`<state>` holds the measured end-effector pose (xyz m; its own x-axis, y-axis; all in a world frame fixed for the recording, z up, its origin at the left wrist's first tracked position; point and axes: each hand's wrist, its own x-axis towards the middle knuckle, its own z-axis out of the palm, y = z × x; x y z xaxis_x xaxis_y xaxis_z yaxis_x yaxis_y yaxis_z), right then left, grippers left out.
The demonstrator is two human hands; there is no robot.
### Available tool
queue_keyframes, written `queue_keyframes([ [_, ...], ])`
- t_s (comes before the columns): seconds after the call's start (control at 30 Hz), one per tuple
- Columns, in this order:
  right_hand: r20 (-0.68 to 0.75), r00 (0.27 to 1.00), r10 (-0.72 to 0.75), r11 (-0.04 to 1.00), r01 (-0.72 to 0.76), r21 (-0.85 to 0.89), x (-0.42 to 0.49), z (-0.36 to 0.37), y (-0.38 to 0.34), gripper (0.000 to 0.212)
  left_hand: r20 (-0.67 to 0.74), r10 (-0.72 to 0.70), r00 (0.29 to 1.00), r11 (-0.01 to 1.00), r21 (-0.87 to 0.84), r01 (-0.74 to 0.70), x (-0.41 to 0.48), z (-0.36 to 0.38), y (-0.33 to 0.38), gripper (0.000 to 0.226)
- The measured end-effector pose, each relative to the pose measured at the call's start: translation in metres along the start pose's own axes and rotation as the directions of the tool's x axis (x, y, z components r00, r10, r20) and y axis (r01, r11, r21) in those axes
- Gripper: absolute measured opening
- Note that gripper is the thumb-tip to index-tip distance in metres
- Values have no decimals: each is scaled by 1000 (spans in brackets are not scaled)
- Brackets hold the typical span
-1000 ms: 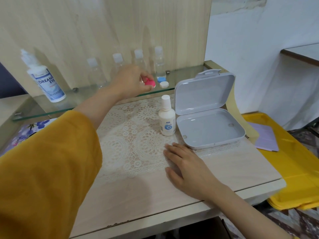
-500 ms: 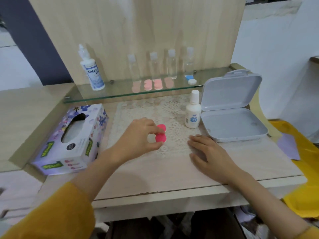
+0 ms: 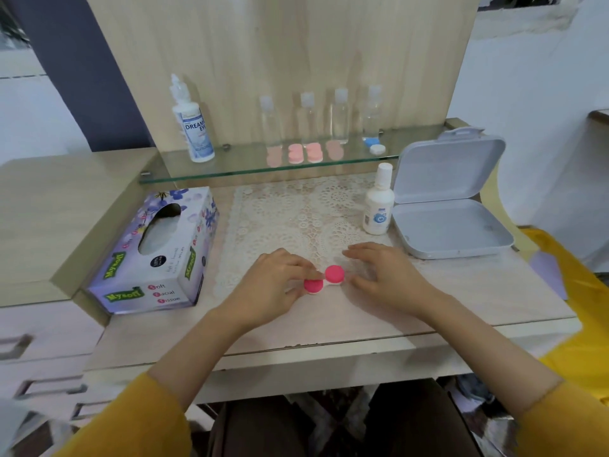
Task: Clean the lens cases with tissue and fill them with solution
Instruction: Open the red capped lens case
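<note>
Open mat between obstacles
Tissue box crowds your left, white bottle and open grey case your right; the glass shelf overhangs the back.

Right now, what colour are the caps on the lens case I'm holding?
Bright pink, on a white lens case; the head view shows it best.

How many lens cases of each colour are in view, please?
4 pale pink lens cases
1 blue-and-white lens case
1 bright pink lens case
Total: 6
</note>
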<state>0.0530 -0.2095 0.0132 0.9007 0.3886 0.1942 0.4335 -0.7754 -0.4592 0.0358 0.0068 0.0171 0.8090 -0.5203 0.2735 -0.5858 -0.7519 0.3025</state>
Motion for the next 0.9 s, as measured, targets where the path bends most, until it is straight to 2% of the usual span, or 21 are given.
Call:
queue_keyframes([
  [0.1, 15, 999, -30, 999, 29, 34, 6, 1, -11, 47, -55, -96, 994, 994, -54, 93, -2, -1, -1, 31],
  [0.33, 39, 998, -51, 993, 47, 110, 7, 8, -18, 27, -1, -232, 973, 955, -189, 227, -5, 13, 8, 37],
  [0.53, -12, 998, -68, 992, 68, 107, -1, 19, -20, 23, -52, -254, 966, 953, -181, 241, -6, 24, 6, 33],
  [0.8, -79, 991, -111, 984, 120, 133, -6, 28, -20, 19, -212, -261, 942, 959, -173, 227, -12, 34, 14, 31],
  [0.9, -87, 989, -123, 983, 133, 126, -7, 31, -21, 15, -256, -309, 916, 946, -183, 268, -11, 35, 16, 30],
])
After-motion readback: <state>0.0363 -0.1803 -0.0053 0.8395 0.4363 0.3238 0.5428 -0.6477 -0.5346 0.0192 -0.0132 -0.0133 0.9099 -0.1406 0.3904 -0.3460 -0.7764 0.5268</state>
